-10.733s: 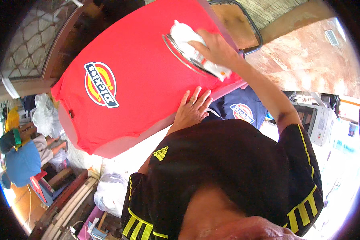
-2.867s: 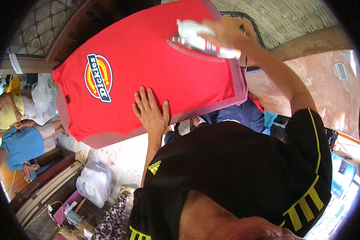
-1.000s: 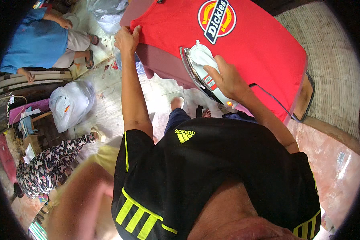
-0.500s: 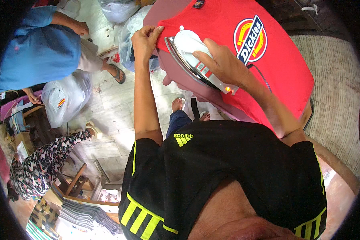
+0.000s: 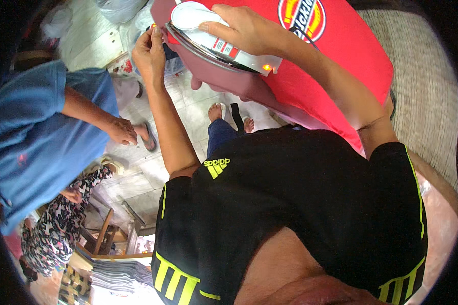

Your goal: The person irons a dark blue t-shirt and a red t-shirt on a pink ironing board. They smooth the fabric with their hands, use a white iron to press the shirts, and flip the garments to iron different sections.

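Observation:
My right hand (image 5: 247,30) is wrapped round the handle of a white electric iron (image 5: 188,16), whose orange light is lit. The iron rests along the left edge of a red T-shirt (image 5: 351,61) with a round printed badge, spread over an ironing board with a mauve cover (image 5: 221,81). Just left of the iron's front, my left hand (image 5: 150,56) is closed in a pinch at a small bit of red cloth by the board's edge. The iron and my hand hide part of the cloth there. A dark cord (image 5: 305,38) runs behind my right forearm.
A person in a blue shirt (image 5: 40,137) stands close on the left, one hand (image 5: 121,131) hanging down. Behind them is another person in patterned clothes (image 5: 53,223). Plastic bags (image 5: 122,7) lie beyond the board; folded cloth (image 5: 119,277) is stacked at lower left.
Both my hands and the iron have moved left and farther away, toward the board's left edge. The person in blue has come nearer, with the arm now lower.

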A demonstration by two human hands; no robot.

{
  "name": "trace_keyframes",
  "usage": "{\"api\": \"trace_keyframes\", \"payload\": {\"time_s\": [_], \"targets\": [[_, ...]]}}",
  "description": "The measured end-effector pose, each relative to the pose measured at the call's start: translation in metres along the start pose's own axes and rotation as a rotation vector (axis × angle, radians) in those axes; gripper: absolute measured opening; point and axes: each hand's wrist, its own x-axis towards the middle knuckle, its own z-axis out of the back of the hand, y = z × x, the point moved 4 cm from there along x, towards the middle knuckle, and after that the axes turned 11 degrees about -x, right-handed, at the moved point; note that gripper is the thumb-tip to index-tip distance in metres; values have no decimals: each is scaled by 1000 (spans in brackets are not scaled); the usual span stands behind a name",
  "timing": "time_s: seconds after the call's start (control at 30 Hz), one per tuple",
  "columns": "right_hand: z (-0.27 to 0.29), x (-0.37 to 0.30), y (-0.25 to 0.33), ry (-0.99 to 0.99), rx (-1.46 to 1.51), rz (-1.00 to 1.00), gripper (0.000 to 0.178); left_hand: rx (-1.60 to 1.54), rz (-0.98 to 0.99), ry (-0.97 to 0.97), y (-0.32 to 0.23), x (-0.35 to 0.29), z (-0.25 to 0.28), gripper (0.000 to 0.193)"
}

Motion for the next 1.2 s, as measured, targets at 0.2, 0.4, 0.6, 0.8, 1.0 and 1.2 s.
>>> {"api": "trace_keyframes", "payload": {"time_s": [0.2, 0.4, 0.6, 0.8, 1.0, 1.2], "targets": [[4, -73, -38, -74, -56, 45, 43, 510, -304, 67, -18, -2, -27, 39], [2, -172, -57, -69, 42, -191, 40, 700, -354, 54, -9, 12, -34, 42], [-8, -244, -62, -132, 165, -254, 44, 654, -269, -1, -6, 18, -25, 38], [-6, -207, -54, -145, 167, -177, 37, 521, -150, 71, -21, 15, -23, 42], [1, -116, -31, -41, 148, -44, 37, 231, 11, 183, -4, 12, -5, 31], [-2, -43, -8, -63, 115, 88, 40, 25, 68, 140, -6, 3, -6, 23]]}}
